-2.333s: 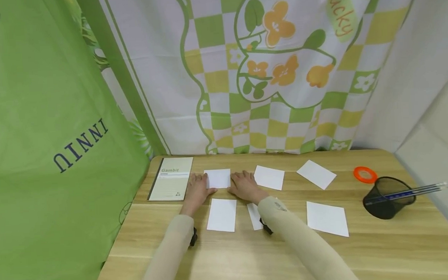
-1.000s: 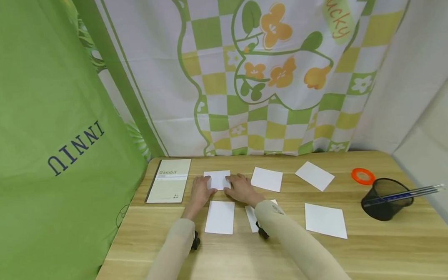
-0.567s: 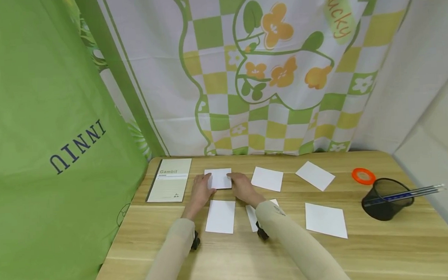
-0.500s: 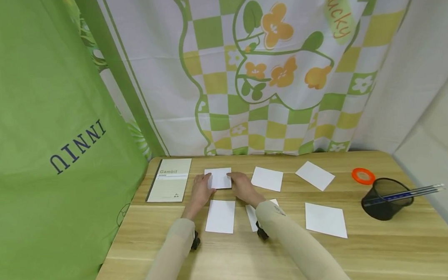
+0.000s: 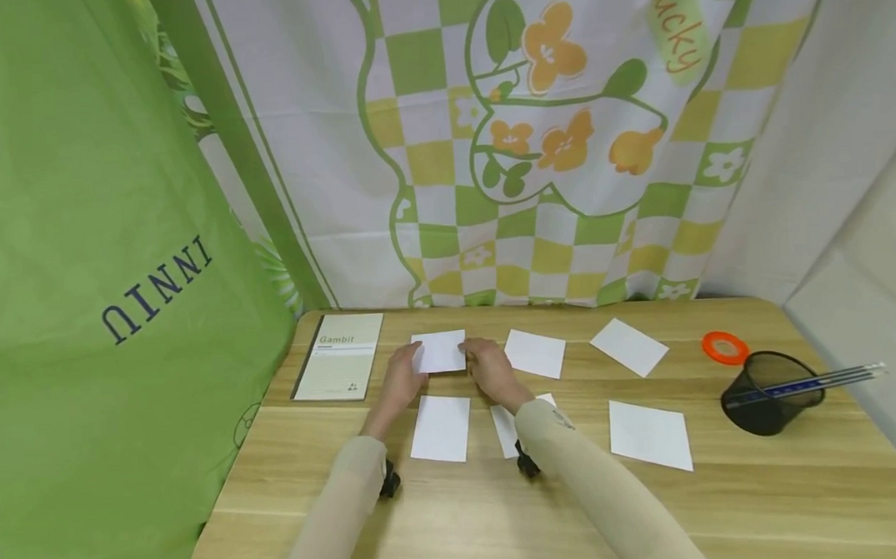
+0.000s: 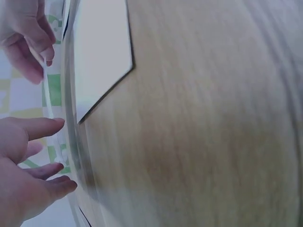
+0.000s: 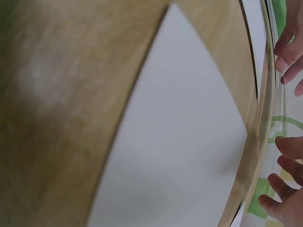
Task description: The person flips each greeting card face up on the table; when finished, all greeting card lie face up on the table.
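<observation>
**Creeping right and upward: white card shifting between two hands**

Compared with half a second ago, the white card [image 5: 439, 351] left of the frame's centre is sitting slightly farther right and higher, and the right hand [image 5: 491, 368] is shifting rightward with it. The left hand [image 5: 402, 373] is pinching the card's left end while the right hand is pinching its right end. So the card is lying squarely between them, its long axis running left to right across the frame, from one hand to the other. Neither hand is standing nearer; both are touching it. From the wrists, the card is showing edge-on as a thin pale line, apparently clearing the counter [image 5: 459, 529], though distortion there is leaving the height uncertain.

Directly below it in the frame, an upright blank card [image 5: 441, 430] is lying flat and apart. Another, a half-covered card [image 5: 505, 434], is lying partly behind the right sleeve [image 5: 599, 481], and three further cards [image 5: 535, 354] are spreading rightward.

At the counter's upper left, the notebook [image 5: 339, 372] is showing "Gambit"; its smaller print is proving too fine to read. Dark letters on the green curtain [image 5: 75, 162] are spelling "UINNI", and the patterned curtain [image 5: 423, 64] is carrying "Lucky" in orange, upper right.
</observation>
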`<state>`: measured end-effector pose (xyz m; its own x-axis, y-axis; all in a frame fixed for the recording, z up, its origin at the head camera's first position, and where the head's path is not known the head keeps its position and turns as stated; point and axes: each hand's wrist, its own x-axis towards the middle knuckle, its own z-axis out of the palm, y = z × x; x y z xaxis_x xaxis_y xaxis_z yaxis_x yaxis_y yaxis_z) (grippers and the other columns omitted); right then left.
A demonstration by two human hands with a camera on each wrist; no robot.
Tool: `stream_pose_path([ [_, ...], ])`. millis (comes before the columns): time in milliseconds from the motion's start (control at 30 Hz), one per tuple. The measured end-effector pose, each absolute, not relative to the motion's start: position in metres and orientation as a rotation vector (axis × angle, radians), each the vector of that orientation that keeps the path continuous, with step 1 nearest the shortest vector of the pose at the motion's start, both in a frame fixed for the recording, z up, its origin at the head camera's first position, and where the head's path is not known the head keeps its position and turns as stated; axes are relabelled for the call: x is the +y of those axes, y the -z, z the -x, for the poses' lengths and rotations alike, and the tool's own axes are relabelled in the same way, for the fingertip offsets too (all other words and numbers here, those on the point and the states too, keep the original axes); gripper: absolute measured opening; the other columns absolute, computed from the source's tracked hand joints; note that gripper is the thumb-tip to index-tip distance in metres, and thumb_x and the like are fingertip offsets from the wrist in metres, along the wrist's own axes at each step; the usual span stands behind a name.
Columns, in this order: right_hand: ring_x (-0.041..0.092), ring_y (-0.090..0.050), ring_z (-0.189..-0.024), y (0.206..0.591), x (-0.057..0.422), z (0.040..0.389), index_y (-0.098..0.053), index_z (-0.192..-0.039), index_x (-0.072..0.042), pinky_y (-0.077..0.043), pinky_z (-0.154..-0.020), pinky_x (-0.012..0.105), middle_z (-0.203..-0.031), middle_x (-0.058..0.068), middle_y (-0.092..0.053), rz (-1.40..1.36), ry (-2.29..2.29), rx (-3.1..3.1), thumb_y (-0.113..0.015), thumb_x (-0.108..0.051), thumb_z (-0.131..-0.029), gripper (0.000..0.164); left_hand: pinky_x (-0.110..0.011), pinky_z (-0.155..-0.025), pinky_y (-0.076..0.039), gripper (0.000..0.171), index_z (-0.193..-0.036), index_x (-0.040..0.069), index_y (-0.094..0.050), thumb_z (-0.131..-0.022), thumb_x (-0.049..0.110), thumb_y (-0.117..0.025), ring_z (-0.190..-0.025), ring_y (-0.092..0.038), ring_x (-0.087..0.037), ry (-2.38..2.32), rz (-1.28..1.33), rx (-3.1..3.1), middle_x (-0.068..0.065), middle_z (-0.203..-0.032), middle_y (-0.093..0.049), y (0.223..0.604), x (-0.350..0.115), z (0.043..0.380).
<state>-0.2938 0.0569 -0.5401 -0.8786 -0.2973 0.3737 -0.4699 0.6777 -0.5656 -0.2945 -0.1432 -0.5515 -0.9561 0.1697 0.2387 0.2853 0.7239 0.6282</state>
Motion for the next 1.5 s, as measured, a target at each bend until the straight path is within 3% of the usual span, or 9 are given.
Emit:
stream_pose_path([
  [300,0.037,-0.058,-0.113,0.542,0.060,0.294,-0.069,-0.110,0.000,-0.045,-0.098,0.049,-0.121,0.019,-0.064,-0.603,-0.988,-2.680,-0.069,0.001,-0.085,0.025,-0.050,-0.103,-0.040,0.058,-0.128,-0.014,-0.050,-0.072,-0.021,-0.062,-0.117,-0.049,-0.047,1.066,0.427,-2.690,-0.035,-0.124,-0.050,0.552,-0.146,0.293],
  [600,0.031,-0.064,-0.104,0.542,0.062,0.291,-0.069,-0.112,-0.003,-0.052,-0.089,0.046,-0.114,0.014,-0.068,-0.554,-1.045,-2.693,-0.065,-0.001,-0.089,0.024,-0.048,-0.102,-0.042,0.042,-0.123,-0.012,-0.055,-0.082,-0.014,-0.061,-0.116,-0.053,-0.045,1.098,0.356,-2.628,-0.031,-0.124,-0.054,0.552,-0.145,0.295],
  [700,0.028,-0.065,-0.099,0.542,0.063,0.292,-0.069,-0.113,-0.004,-0.053,-0.086,0.045,-0.111,0.013,-0.069,-0.526,-1.052,-2.711,-0.064,-0.002,-0.090,0.023,-0.046,-0.102,-0.042,0.039,-0.121,-0.011,-0.058,-0.082,-0.014,-0.061,-0.116,-0.053,-0.044,1.111,0.318,-2.610,-0.030,-0.124,-0.055,0.551,-0.144,0.295],
  [900,0.029,-0.064,-0.104,0.542,0.063,0.291,-0.070,-0.111,-0.006,-0.053,-0.087,0.044,-0.112,0.012,-0.069,-0.490,-1.029,-2.725,-0.064,-0.003,-0.091,0.022,-0.046,-0.099,-0.045,0.034,-0.113,-0.011,-0.062,-0.080,-0.017,-0.061,-0.112,-0.057,-0.042,1.092,0.293,-2.552,-0.028,-0.118,-0.060,0.547,-0.144,0.293],
  [1500,0.025,-0.065,-0.091,0.541,0.063,0.288,-0.073,-0.099,-0.009,-0.054,-0.079,0.040,-0.098,0.007,-0.070,-0.374,-0.969,-2.674,-0.069,-0.008,-0.088,0.012,-0.042,-0.085,-0.054,0.021,-0.105,0.003,-0.073,-0.086,-0.001,-0.067,-0.101,-0.066,-0.032,1.094,0.162,-2.581,-0.016,-0.108,-0.070,0.539,-0.139,0.292],
])
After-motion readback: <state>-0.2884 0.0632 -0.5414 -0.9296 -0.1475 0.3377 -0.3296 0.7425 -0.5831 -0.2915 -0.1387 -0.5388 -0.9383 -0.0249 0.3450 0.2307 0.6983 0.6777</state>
